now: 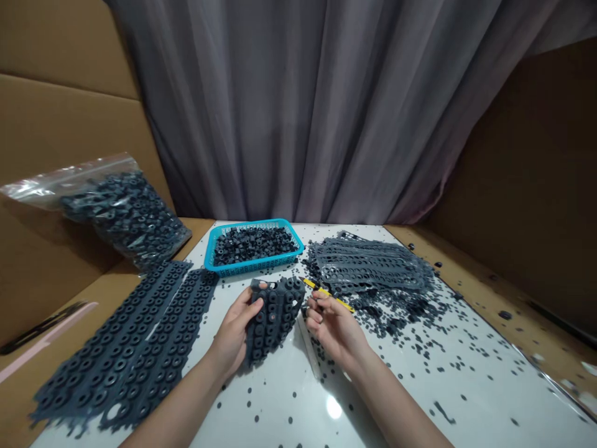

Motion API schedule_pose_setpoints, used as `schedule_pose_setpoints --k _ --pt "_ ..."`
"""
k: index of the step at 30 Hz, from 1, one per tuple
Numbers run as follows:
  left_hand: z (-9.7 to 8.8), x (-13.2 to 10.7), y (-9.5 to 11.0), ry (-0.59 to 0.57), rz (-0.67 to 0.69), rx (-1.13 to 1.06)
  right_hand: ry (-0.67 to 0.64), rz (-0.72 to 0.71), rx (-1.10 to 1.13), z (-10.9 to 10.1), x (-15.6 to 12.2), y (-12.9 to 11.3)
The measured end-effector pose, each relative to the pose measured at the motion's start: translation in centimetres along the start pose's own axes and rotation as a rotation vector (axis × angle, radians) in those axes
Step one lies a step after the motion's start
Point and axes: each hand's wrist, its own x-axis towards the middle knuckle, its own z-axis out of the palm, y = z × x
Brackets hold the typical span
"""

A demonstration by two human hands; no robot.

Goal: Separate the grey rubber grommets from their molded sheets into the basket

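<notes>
My left hand (pixel 236 326) grips a dark grey rubber sheet (pixel 273 317) by its left edge, thumb on the front. Rows of moulded ring-shaped pieces cover the sheet, with a few pale holes where pieces are gone. Just right of the sheet, my right hand (pixel 333 323) is closed, its fingertips curled together; what they pinch, if anything, is too small to make out. A slim yellow tool (pixel 346 305) with a dark tip runs behind those fingers, and I cannot tell whether they touch it. Beneath the hands, a whitish strip (pixel 310 351) lies on the white table (pixel 275 410).
A blue basket (pixel 254 266) full of small black rubber pieces stands at the back. Ringed sheets (pixel 135 348) lie left, below a clear bag (pixel 135 214) of pieces. Punched-out sheets (pixel 373 264) are piled right among scattered bits (pixel 410 308). Cardboard walls (pixel 522 162) flank the table.
</notes>
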Motion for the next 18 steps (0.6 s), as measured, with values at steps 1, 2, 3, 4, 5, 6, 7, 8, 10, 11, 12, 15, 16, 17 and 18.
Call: schedule_pose_setpoints --k 1,2,3,4,5,6,7,8,10,11,12,15,16,17,18 --pt "0.1 -0.1 -0.1 -0.003 -0.008 0.006 -0.009 0.005 -0.02 -0.1 0.0 0.0" --pt "0.2 -0.1 -0.1 -0.007 -0.015 0.016 -0.015 -0.001 -0.053 -0.1 0.0 0.0" --pt "0.3 -0.2 -0.3 -0.018 -0.021 0.032 -0.017 -0.022 -0.108 0.0 -0.2 0.0" --pt "0.4 -0.2 -0.4 -0.035 -0.022 0.056 -0.012 -0.071 -0.196 0.0 -0.3 0.0" --pt "0.4 -0.3 -0.6 -0.057 -0.02 0.086 0.004 -0.15 -0.325 0.1 -0.6 0.0" --pt "0.5 -0.3 -0.8 -0.08 -0.013 0.122 0.021 -0.259 -0.496 0.3 -0.9 0.1" --pt "0.5 -0.3 -1.0 -0.097 -0.002 0.162 0.029 -0.386 -0.695 0.4 -1.2 0.1" --pt "0.4 -0.4 -1.2 -0.106 0.012 0.206 0.021 -0.517 -0.902 0.6 -1.6 0.1" --pt "0.3 -0.4 -1.6 -0.104 0.043 0.292 -0.037 -0.724 -1.242 0.9 -2.1 0.0" --pt "0.2 -0.4 -1.7 -0.104 0.059 0.334 -0.077 -0.781 -1.356 0.9 -2.3 0.0" --pt "0.2 -0.5 -1.7 -0.103 0.077 0.375 -0.112 -0.81 -1.438 1.0 -2.5 0.0" --pt "0.0 -0.5 -1.6 -0.108 0.141 0.506 -0.141 -0.824 -1.597 1.0 -2.6 -0.2" --pt "-0.1 -0.6 -1.5 -0.114 0.16 0.552 -0.145 -0.819 -1.64 1.0 -2.6 -0.2" --pt "-0.1 -0.6 -1.5 -0.124 0.174 0.595 -0.159 -0.808 -1.682 1.0 -2.6 -0.2" --pt "-0.2 -0.7 -1.5 -0.141 0.184 0.635 -0.192 -0.792 -1.725 1.1 -2.7 -0.3"
